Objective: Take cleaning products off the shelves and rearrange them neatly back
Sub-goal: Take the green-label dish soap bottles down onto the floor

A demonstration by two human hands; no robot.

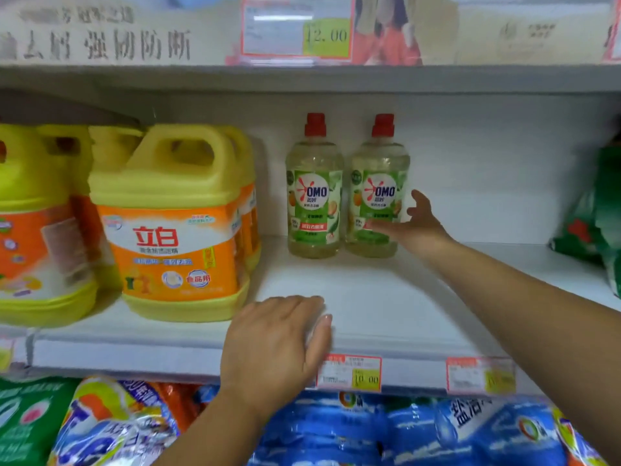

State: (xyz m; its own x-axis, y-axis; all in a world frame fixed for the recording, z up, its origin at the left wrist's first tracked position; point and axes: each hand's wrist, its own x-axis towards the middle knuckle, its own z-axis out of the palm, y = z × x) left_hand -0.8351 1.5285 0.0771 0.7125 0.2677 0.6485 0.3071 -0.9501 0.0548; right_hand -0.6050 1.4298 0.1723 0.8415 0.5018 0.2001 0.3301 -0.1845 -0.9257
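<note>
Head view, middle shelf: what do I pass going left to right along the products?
In order: yellow jug at the left edge → yellow jug with the orange label → left OMO bottle → right OMO bottle → right hand, at that bottle's right side → green bag at the right edge.

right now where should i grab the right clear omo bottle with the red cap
I'd wrap the right hand round the labelled middle of the right clear red-capped bottle, coming from its right: it stands upright, its twin bottle crowds the left.
</note>
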